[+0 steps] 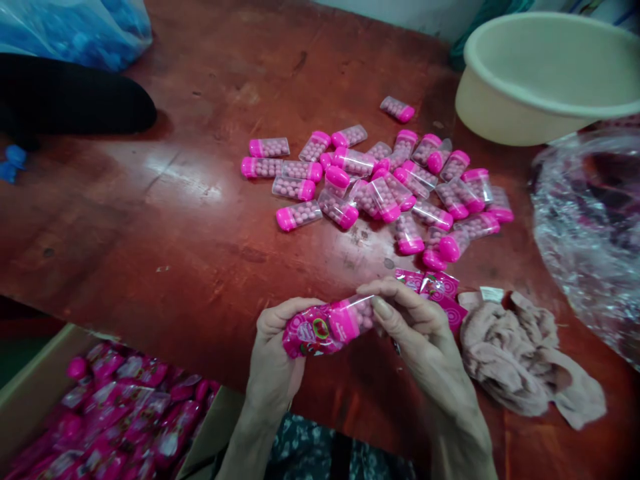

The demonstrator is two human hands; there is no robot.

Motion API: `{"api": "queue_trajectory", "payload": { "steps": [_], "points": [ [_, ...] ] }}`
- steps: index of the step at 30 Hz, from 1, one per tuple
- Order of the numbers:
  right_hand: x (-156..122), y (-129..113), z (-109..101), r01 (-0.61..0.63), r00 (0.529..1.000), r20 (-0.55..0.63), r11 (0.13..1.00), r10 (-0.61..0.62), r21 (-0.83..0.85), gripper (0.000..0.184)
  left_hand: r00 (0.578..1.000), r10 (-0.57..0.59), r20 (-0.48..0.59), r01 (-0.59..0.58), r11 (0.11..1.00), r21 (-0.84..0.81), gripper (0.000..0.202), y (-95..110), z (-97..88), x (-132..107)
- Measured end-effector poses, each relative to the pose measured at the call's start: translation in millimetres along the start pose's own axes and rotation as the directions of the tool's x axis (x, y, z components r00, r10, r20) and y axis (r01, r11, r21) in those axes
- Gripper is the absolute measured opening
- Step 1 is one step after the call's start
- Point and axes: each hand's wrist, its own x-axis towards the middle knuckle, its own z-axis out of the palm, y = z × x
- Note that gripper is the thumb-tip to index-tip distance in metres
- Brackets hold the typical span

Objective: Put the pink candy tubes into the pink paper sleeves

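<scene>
A clear candy tube (364,312) with pink balls inside and a pink cap is held between my two hands, low over the table. Around its capped end is a shiny pink printed wrapper (311,331). My left hand (274,347) closes round the wrapper, thumb along its top. The thumb and fingers of my right hand (417,330) pinch the tube's clear end. Beyond them, several similar candy tubes (354,162) lie loosely heaped with pink caps. Flat pink printed wrappers (439,285) lie just behind my right hand, partly hidden by it.
At lower left, a cardboard box (30,387) holds many pink wrapped pieces. A crumpled beige cloth (515,357) and clear plastic (585,227) lie right. A cream basin (500,107) stands at back right. A bag of blue things (95,33) and a black elongated shape (75,97) are upper left.
</scene>
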Motion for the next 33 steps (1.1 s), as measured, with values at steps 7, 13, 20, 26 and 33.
{"api": "queue_trajectory", "payload": {
  "steps": [7, 13, 20, 26, 33],
  "points": [
    [-6.5, 14.8, 7.4, -0.031, 0.988, -0.146, 0.995, 0.045, 0.094, 0.017, 0.967, 0.213, 0.138, -0.242, 0.938, 0.249, 0.023, 13.3, -6.3, -5.3],
    [-8.1, 9.3, 0.8, -0.022, 0.998, -0.053, 1.0, 0.023, 0.021, 0.018, 0.978, 0.169, 0.121, -0.191, 0.961, 0.199, 0.026, 10.3, -14.0, -2.0],
    [-4.8, 11.5, -3.3, -0.029, 0.995, -0.096, 0.994, 0.039, 0.106, 0.014, 0.985, 0.136, 0.106, -0.152, 0.976, 0.158, 0.027, 3.4, -10.9, 0.8],
    [-5.1, 9.4, -6.6, 0.029, 0.993, -0.113, 0.998, -0.035, -0.054, 0.016, 0.979, 0.108, 0.173, -0.154, 0.947, 0.282, 0.029, 8.1, -21.9, 3.1],
    [-2.7, 1.7, -18.1, 0.048, 0.99, 0.142, 0.97, -0.015, -0.239, 0.016, 0.94, 0.01, 0.34, -0.192, 0.841, 0.506, 0.024, 14.4, -27.2, 3.9]
  ]
}}
